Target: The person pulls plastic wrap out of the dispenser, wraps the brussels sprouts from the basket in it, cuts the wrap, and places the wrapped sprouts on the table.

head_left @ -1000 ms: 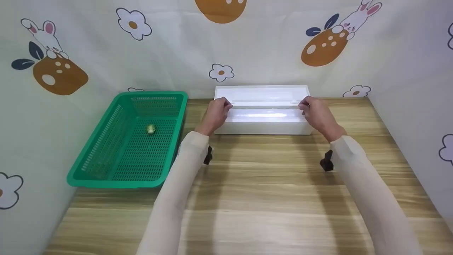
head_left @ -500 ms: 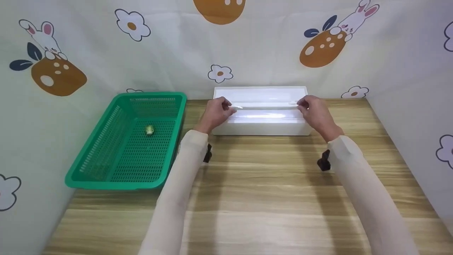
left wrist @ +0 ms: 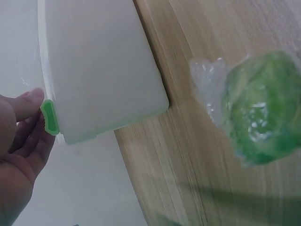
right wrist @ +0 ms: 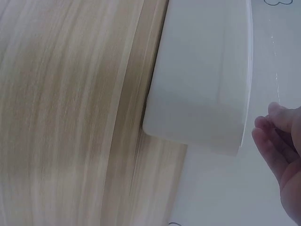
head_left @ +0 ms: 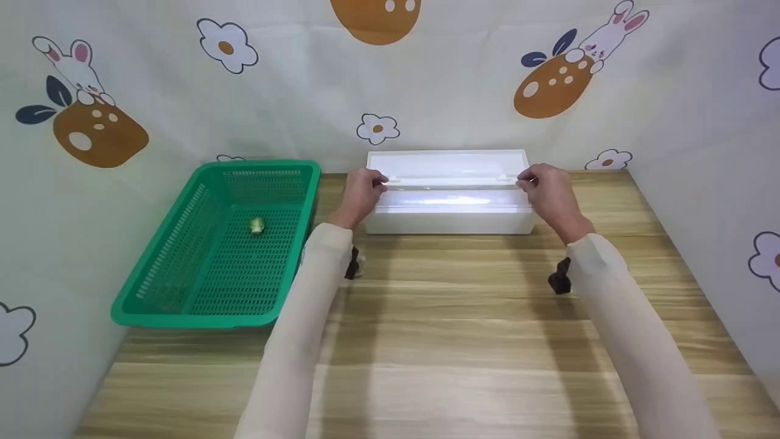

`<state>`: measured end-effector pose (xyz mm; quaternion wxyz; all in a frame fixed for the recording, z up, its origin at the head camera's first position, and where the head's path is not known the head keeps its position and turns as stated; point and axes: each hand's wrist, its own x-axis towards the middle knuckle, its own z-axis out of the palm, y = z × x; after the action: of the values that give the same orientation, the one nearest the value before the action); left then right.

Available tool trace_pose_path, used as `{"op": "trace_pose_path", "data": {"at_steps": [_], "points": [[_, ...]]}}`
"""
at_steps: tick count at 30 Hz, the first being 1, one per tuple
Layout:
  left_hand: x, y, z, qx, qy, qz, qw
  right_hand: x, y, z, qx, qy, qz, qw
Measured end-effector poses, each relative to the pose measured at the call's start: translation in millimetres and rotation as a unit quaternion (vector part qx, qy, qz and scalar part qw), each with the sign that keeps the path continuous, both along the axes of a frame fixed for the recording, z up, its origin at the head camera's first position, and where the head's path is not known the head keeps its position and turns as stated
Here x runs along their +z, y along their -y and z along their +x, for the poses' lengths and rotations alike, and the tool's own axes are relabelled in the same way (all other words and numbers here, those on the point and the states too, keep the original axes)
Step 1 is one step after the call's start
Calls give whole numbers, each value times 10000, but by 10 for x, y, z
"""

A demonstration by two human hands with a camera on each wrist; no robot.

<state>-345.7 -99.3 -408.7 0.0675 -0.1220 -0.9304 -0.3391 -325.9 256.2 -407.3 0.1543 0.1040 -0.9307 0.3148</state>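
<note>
A white cling film dispenser box (head_left: 451, 222) stands against the back wall, its lid (head_left: 448, 164) raised. Clear cling film (head_left: 457, 198) shines across its opening. At the box's left end my left hand (head_left: 364, 189) pinches the film edge, thumb tip close to a green slider (left wrist: 49, 117). My right hand (head_left: 548, 192) pinches the film at the right end, where a thin crease (right wrist: 276, 82) runs to the fingertips. In the left wrist view, a round green vegetable wrapped in film (left wrist: 263, 106) appears above the wooden table; in the head view my left forearm mostly hides it.
A green plastic basket (head_left: 189, 318) stands on the left of the wooden table (head_left: 463, 329). Inside lies one small pale-green vegetable (head_left: 257, 226). Patterned cloth walls (head_left: 451, 79) enclose the back and sides.
My left hand has shifted left to the box's end, after first reaching slightly inward with a corner of film. The right hand has moved slightly outward. Box and basket stay put.
</note>
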Motion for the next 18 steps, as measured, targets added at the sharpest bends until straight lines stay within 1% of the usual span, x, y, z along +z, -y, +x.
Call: {"op": "trace_pose_path", "data": {"at_steps": [6, 9, 13, 18], "points": [[6, 1, -3, -20, -27, -229, 9997, -8, -41, -7, -150, 182, -76, 9997], [10, -9, -2, 10, 46, -274, 9996, -3, -38, -10, -184, 194, -77, 9996], [15, -20, -8, 64, 136, -220, 9996, 0, -25, -11, -229, 94, -52, 9997], [8, -20, -28, 173, 41, -111, 9998, -5, -14, -5, -301, -49, -78, 9995]]}}
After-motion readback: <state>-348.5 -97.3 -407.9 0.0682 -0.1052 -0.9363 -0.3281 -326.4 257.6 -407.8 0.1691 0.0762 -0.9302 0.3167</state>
